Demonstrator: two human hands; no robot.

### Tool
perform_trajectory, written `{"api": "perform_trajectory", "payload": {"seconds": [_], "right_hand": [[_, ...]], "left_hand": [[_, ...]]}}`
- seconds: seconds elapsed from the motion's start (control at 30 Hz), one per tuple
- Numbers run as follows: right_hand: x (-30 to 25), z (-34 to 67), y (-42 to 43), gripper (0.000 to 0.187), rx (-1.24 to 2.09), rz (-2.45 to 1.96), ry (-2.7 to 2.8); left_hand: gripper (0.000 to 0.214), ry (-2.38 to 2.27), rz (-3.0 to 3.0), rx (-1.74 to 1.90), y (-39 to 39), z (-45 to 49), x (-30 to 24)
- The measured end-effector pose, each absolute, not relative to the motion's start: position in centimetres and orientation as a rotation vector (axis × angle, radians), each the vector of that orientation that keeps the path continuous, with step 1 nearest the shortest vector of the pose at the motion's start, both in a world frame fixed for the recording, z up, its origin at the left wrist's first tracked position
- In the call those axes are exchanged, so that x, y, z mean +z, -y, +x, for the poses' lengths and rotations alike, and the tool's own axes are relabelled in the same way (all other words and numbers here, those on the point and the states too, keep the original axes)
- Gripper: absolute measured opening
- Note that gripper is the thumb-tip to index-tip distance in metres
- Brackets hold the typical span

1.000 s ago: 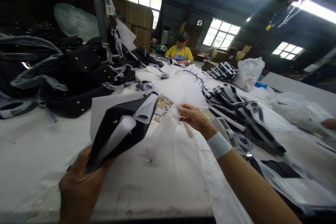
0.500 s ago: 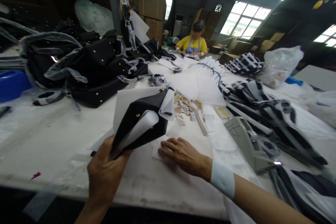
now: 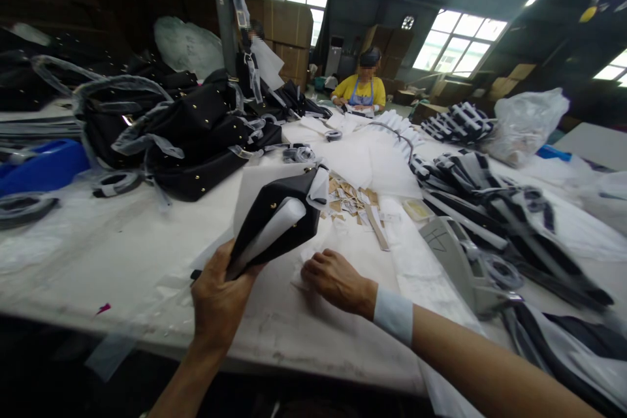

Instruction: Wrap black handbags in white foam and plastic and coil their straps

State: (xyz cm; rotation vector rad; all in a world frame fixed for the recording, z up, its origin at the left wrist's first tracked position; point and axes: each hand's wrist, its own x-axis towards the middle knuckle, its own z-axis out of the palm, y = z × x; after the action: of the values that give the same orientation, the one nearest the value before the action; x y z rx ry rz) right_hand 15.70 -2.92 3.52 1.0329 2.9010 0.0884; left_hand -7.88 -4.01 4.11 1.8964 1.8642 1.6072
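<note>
My left hand [image 3: 223, 294] grips a black handbag [image 3: 262, 251] by one end, tilted up off the table. Gold studs dot its bottom, and a strip of white wrapping [image 3: 281, 225] lies along it. Behind the bag stands a white sheet [image 3: 252, 186], and more white wrap covers its far corner. To the right, my right hand [image 3: 337, 281], with a pale band on the wrist, is low over the table. Its fingers are curled on a thin whitish sheet [image 3: 298, 272], whose kind I cannot make out.
Black bags [image 3: 196, 137] with wrapped handles are heaped at left, near a blue container [image 3: 44, 166]. Paper scraps [image 3: 350, 199] and white sheets [image 3: 367, 163] lie ahead. A grey device [image 3: 455, 268] and wrapped straps [image 3: 509, 209] are at right. A co-worker [image 3: 360, 88] sits across the table.
The fingers of my right hand have curled in, and the thin sheet under them looks crumpled. The view has shifted slightly left; my left hand keeps hold of the handbag.
</note>
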Motion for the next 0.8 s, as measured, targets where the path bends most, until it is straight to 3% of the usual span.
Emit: {"api": "perform_trajectory", "payload": {"seconds": [0.17,0.27,0.37,0.47,0.6,0.8], "right_hand": [[5.9,15.6,4.9,0.024,-0.339,1.305,-3.025],[10.4,15.3,8.5,0.027,-1.097,1.311,-2.971],[14.7,15.4,11.3,0.027,-2.047,1.180,-2.397],[16.0,16.1,11.1,0.045,-2.529,1.151,-1.884],[11.9,17.7,5.7,0.044,-2.524,1.486,-1.864],[3.2,19.8,-3.3,0.048,-1.837,2.287,-2.188]], "left_hand": [[0.041,-1.840,1.886,1.613,4.1,-7.9,4.6],[0.040,-1.838,1.835,1.585,4.2,-8.0,5.0],[0.042,-1.843,1.811,1.565,4.2,-8.1,5.0],[0.043,-1.842,1.811,1.567,4.1,-8.1,4.8],[0.042,-1.858,1.831,1.572,4.1,-8.1,4.8],[0.036,-1.867,2.010,1.603,4.1,-8.2,4.1]]}}
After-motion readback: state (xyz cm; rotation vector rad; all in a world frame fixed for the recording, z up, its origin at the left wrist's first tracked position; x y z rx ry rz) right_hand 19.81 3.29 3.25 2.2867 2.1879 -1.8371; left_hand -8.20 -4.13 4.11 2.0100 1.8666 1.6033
